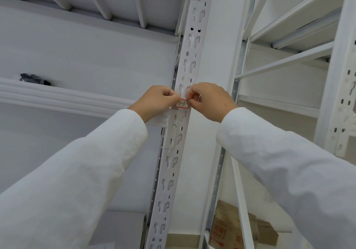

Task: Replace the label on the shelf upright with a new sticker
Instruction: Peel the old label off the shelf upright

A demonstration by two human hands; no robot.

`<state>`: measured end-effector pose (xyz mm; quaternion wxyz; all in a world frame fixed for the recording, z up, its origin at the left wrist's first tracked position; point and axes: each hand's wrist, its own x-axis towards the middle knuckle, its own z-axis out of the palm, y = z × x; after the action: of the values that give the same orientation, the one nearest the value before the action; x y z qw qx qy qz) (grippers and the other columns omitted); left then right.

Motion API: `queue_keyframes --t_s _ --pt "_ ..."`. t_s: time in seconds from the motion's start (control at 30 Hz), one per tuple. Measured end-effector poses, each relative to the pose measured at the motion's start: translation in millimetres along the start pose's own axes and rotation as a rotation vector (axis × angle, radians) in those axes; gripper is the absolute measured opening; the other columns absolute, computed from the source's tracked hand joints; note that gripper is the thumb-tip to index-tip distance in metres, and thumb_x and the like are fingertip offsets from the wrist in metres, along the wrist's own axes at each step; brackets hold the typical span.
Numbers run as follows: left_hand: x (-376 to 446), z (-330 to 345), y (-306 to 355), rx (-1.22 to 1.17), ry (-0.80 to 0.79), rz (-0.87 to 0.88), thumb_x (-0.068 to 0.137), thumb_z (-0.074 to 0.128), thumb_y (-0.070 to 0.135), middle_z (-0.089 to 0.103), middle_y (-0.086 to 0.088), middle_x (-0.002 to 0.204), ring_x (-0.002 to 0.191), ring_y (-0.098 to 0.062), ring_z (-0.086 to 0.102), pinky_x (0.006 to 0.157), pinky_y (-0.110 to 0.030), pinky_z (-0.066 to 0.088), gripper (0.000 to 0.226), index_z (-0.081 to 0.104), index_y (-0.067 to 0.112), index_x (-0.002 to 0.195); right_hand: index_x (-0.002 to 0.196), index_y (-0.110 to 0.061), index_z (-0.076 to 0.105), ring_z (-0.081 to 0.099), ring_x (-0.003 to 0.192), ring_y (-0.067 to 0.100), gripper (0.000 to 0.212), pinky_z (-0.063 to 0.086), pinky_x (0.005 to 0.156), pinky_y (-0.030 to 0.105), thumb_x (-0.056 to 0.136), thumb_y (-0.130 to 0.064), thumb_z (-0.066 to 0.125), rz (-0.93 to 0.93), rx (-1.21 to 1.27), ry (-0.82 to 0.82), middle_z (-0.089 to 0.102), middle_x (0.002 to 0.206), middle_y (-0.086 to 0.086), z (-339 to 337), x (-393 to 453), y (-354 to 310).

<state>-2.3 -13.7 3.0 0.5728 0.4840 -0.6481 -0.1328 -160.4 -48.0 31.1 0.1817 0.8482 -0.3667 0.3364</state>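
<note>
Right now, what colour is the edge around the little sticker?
Red. The sticker is white with a red border and dark handwriting, seen in the head view on the shelf upright.

Left hand (158, 99) & right hand (207, 100) both pinch top edge of red-bordered sticker (182, 104), handwritten "3-3", on white slotted shelf upright (187, 60). Cardboard boxes (231, 227) lower right.

White wall (217, 56) at 12 o'clock; white racks (300, 23) at 2; brown boxes (231, 227) at 5; dark bundle (34, 79) on shelf (57, 98) at 9.
</note>
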Motion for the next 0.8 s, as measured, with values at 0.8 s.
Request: queue_keyframes --t_s 0.8 --pt "-7.5 4.2 -4.6 0.081 -0.025 0.101 0.064 0.064 0.032 0.061 0.009 0.104 0.091 -0.016 0.061 0.095 -0.046 0.050 0.023 0.052 0.038 0.082 0.089 -0.019 0.059 0.054 0.076 0.021 0.011 0.046 0.071 0.035 0.087 -0.019 0.049 -0.079 -0.106 0.065 0.062 0.093 -0.001 5.3 -9.6 -2.2"
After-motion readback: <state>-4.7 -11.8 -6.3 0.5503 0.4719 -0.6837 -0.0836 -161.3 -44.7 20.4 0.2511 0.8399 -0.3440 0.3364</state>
